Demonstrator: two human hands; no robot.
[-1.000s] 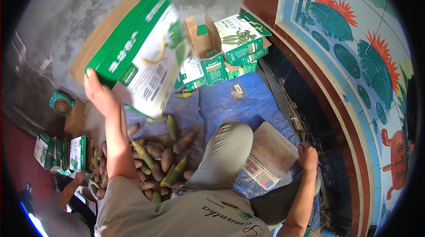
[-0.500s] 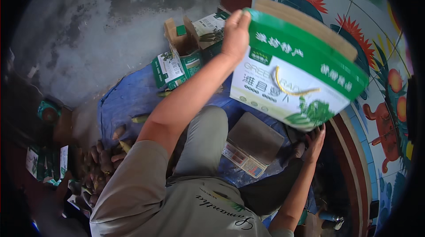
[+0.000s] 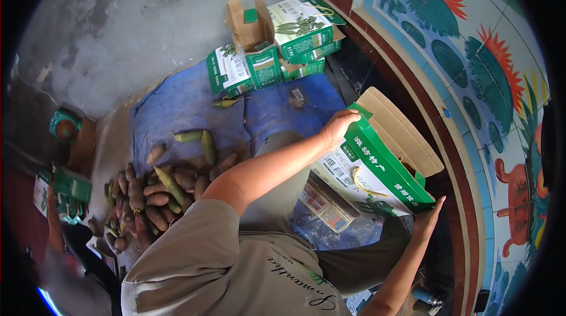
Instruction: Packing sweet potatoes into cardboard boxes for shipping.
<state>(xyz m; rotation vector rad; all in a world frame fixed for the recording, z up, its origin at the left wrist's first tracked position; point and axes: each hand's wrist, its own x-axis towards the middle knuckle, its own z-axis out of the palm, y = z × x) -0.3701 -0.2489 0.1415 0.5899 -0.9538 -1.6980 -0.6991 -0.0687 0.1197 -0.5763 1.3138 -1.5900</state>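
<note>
A green and white cardboard gift carton with a yellow rope handle is held tilted in front of me, its brown top flaps standing up. My left hand is closed on its upper left corner. Against its right corner rests my right hand, fingers fairly straight, steadying the carton. The carton partly covers a digital scale with a keypad on the blue sheet. What is inside the carton cannot be seen.
Several long radishes and reddish roots are heaped at the left on a blue sheet. More cartons stand at the back, one with raised flaps. A painted tile wall curves along the right. Another person's arm reaches toward cartons at far left.
Both hands have brought the carton down and nearer to me, over the scale. Its flaps now tilt toward the right. My view has shifted, showing more of the root heap and back cartons.
</note>
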